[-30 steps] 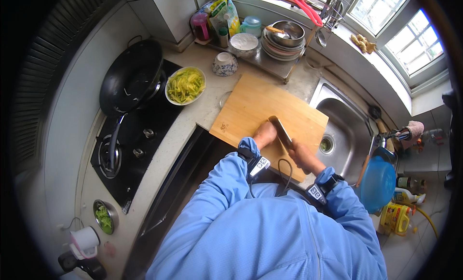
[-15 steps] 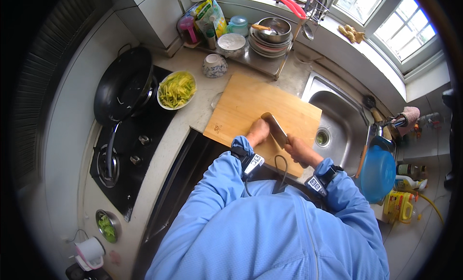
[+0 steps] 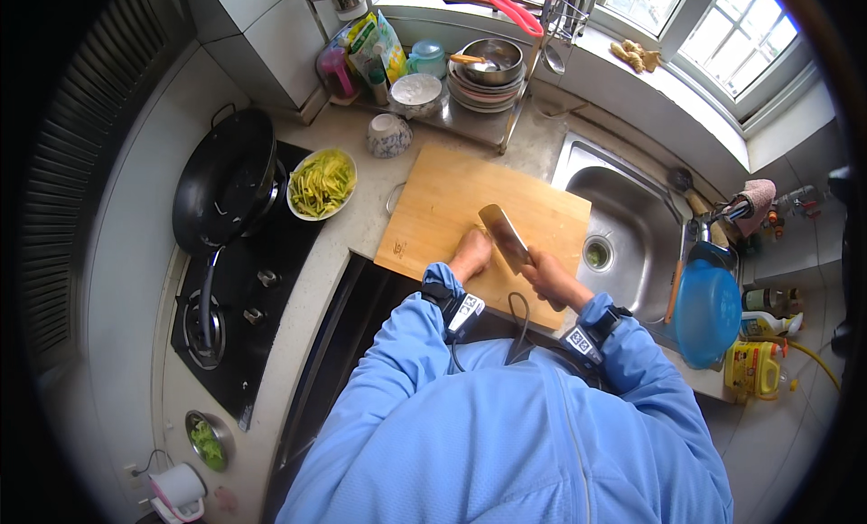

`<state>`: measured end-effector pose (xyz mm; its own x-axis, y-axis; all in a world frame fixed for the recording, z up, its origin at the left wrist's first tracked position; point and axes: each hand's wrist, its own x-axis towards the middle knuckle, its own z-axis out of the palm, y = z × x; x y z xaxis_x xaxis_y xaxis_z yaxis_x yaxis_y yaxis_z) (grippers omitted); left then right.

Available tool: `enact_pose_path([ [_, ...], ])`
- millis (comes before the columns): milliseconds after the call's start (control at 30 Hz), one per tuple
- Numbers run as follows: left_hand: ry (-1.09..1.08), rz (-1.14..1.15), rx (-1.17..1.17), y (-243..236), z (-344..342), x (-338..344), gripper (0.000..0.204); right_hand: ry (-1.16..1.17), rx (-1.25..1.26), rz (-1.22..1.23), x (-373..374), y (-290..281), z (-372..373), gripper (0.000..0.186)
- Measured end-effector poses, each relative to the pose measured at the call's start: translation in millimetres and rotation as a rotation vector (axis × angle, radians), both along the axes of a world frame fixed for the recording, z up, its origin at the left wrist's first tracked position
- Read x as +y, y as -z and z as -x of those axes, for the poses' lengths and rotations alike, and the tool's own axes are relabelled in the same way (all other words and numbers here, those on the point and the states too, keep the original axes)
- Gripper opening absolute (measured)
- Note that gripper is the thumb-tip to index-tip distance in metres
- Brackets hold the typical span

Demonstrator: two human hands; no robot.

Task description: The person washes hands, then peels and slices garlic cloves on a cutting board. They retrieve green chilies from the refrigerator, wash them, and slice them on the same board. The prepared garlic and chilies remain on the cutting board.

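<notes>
Over the cutting board (image 3: 533, 199): your cleaver (image 3: 506, 237), blade tilted.
Right hand (image 3: 551, 278): your fingers wrap the cleaver's handle, above the board's near part.
Left hand (image 3: 471, 255): your fingers curl by the board's near edge; whether they grip anything, I cannot tell.
Board mark (image 3: 397, 248): dark, at its left corner, illegible.
Yellow jug (image 3: 752, 370): well right of the board, printing unreadable.

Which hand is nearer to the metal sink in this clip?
Right. The right hand, gripping the cleaver, is just left of the sink; the left hand is farther left, at the cutting board.
</notes>
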<state>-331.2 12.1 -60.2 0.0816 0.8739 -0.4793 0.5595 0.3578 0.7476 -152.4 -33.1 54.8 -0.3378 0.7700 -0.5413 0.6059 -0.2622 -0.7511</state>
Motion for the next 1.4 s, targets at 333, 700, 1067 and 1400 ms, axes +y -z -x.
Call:
enact_pose_path([
  [333, -0.06, -0.37, 0.058, 3.5, -9.4, -5.9, 0.024, -0.269, -0.372, -0.507, 3.1, -12.6, -17.5, 0.013],
  [700, 0.168, -0.859, 0.249, -41.3, 35.3, 14.0, 0.04, -0.524, -0.618, -0.839, -2.6, -7.9, -33.7, 0.018],
  [1067, 0.598, -0.465, 0.573, -25.6, 8.9, 31.8, 0.055, -0.632, -0.731, -1.18, -5.6, -7.4, -44.0, 0.029],
  [1400, 0.087, -1.002, 0.502, -13.1, 17.2, 43.5, 0.031, -0.333, -0.761, -1.051, 1.8, 9.7, -97.8, 0.025],
])
